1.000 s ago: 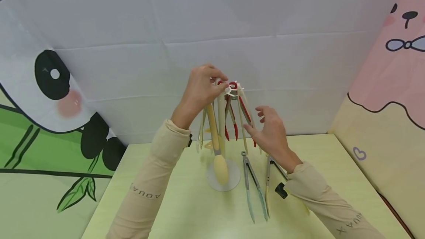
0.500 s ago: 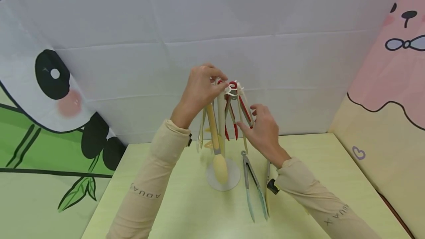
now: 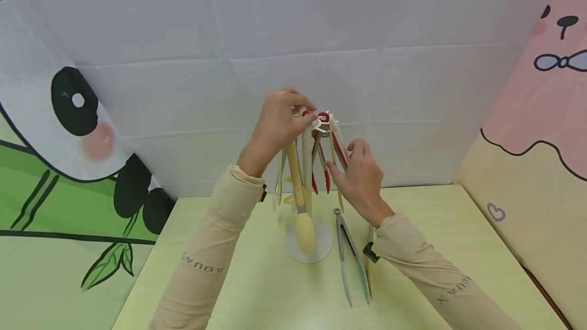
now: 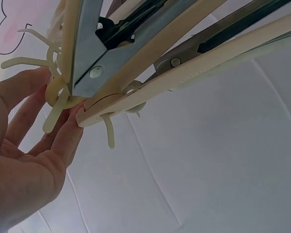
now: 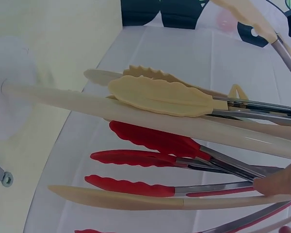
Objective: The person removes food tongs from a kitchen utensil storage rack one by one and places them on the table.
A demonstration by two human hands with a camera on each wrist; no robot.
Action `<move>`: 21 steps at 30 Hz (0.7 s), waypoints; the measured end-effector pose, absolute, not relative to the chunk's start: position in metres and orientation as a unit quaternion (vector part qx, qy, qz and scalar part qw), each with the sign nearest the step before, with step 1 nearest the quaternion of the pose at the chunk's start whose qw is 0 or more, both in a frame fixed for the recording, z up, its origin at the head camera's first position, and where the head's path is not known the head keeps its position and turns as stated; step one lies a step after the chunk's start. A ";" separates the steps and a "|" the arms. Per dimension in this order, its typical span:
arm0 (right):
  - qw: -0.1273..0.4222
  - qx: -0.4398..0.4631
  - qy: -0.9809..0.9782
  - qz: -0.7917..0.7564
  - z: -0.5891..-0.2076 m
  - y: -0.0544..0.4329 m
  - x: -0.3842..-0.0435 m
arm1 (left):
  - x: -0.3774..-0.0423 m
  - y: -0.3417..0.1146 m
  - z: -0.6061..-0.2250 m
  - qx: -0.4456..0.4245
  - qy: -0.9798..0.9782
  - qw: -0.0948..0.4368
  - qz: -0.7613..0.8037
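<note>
Red-tipped tongs (image 5: 131,187), cream-yellow tongs (image 3: 304,233) and a beige utensil (image 5: 121,196) hang from a pale utensil stand (image 5: 63,97) with a white round base (image 3: 325,248). At its top, my left hand (image 3: 277,121) pinches the stand beside the hooks (image 4: 56,60), its fingertips against the hanging ends. My right hand (image 3: 362,180) is on the stand's right side, thumb and fingers on either side of the red-tipped tongs' arms. In the right wrist view only its thumb and a bit of finger show at the right edge.
Mint-tipped tongs (image 3: 348,253) lie spread on the pale yellow table (image 3: 247,274). Another pair of tongs (image 3: 370,279) beside them is mostly covered by my right forearm. A white cloth (image 3: 390,80) hangs close behind the stand.
My right hand has moved left from beside the stand to the red-tipped tongs, and its thumb and fingers have come around them. My left hand stays at the top.
</note>
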State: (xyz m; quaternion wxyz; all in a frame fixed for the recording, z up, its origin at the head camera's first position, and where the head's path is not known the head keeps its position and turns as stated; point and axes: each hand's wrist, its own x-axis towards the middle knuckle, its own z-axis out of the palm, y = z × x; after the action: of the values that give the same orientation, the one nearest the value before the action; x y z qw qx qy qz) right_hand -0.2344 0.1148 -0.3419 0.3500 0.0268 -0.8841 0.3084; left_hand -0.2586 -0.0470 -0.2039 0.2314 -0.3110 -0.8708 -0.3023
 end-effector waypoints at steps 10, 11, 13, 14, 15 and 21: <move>0.381 0.042 -0.870 0.310 -0.345 0.112 -0.237 | -0.258 -0.047 -0.203 -0.307 -0.871 0.232 -0.305; 0.382 0.043 -0.869 0.310 -0.346 0.112 -0.237 | -0.258 -0.047 -0.203 -0.306 -0.872 0.231 -0.305; 0.385 0.048 -0.867 0.313 -0.345 0.113 -0.237 | -0.258 -0.048 -0.203 -0.305 -0.872 0.230 -0.306; 0.387 0.050 -0.865 0.315 -0.345 0.113 -0.236 | -0.259 -0.048 -0.204 -0.304 -0.873 0.230 -0.305; 0.389 0.053 -0.864 0.317 -0.345 0.113 -0.236 | -0.259 -0.048 -0.204 -0.304 -0.873 0.229 -0.306; 0.403 0.069 -0.855 0.319 -0.344 0.114 -0.232 | -0.260 -0.048 -0.204 -0.303 -0.874 0.226 -0.305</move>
State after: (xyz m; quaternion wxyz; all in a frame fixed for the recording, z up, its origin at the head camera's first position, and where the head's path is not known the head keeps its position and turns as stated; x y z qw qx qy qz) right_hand -0.2320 0.1136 -0.3438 0.4028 0.0689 -0.8552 0.3188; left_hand -0.2596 -0.0475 -0.2040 0.2263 -0.3031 -0.8740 -0.3049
